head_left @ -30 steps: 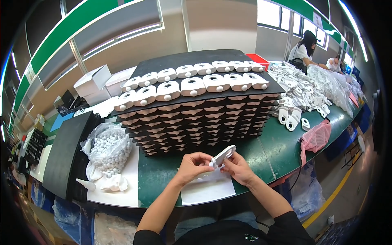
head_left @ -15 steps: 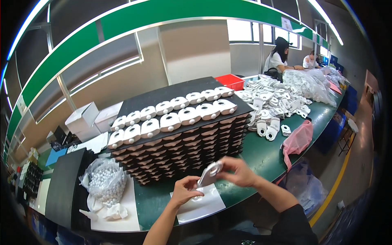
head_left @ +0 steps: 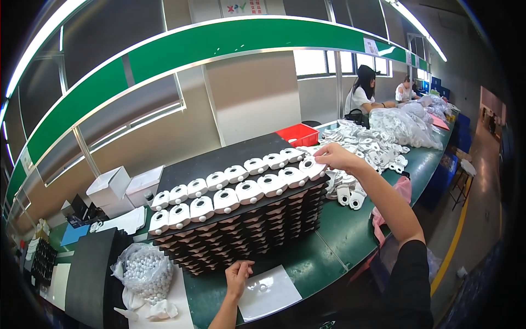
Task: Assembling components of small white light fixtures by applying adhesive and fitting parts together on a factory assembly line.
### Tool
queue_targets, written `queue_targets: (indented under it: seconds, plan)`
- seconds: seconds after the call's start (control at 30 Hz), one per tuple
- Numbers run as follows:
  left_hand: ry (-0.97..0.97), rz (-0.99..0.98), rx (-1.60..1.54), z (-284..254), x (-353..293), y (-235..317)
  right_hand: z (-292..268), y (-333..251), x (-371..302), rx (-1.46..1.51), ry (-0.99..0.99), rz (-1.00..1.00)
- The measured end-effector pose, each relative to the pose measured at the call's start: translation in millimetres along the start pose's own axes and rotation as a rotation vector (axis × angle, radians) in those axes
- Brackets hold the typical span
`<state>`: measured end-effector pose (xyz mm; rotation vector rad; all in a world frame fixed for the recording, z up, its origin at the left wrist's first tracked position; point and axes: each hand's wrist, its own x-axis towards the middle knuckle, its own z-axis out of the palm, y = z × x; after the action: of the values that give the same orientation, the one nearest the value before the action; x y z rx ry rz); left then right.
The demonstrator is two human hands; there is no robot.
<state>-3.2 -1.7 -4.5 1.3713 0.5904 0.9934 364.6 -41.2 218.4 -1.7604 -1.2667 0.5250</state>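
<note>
My right hand point(head_left: 338, 158) reaches to the right end of the near row on top of a tall stack. Its fingers pinch a white plastic part point(head_left: 312, 169) with a round dark-rimmed hole, which rests against the part beside it. Two rows of similar white parts point(head_left: 224, 200), with small white balls on their front edges, lie on the top black sheet point(head_left: 219, 159). Near the foot of the stack is my left hand point(head_left: 239, 275), its fingers curled in with nothing visible in them. Beside it lies a white paper in a clear sleeve point(head_left: 268, 293).
Behind my right hand spreads a heap of loose white parts point(head_left: 364, 140), with a red bin point(head_left: 298, 134) nearby. A bag of white balls point(head_left: 145, 268) and black sheets point(head_left: 90, 268) stand at left. Pink mesh point(head_left: 402, 189) hangs at the right edge. Two people sit farther along the bench.
The white part has gone from between my hands up to the right end of the near row, in my right hand. My left hand has let go and curled. The view has shifted.
</note>
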Motion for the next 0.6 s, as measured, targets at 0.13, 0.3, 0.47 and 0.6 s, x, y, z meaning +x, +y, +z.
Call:
queue_targets:
  seconds: [0.13,0.3,0.47,0.6]
  plan:
    - [0.006,0.036,0.043,1.8,-1.5,-3.3,2.8,3.2,16.3,0.041,-0.058,0.040]
    - [0.082,0.350,0.396,9.1,-10.0,18.7,-0.1,-2.4,15.0,-0.454,0.191,-0.331]
    - [0.228,1.024,0.648,7.4,0.5,102.0,2.0,-33.0,-7.3,-0.541,0.289,-0.719]
    - [0.352,0.977,1.035,-26.3,22.3,201.1,23.7,-41.4,-0.7,-0.618,-0.042,-0.756]
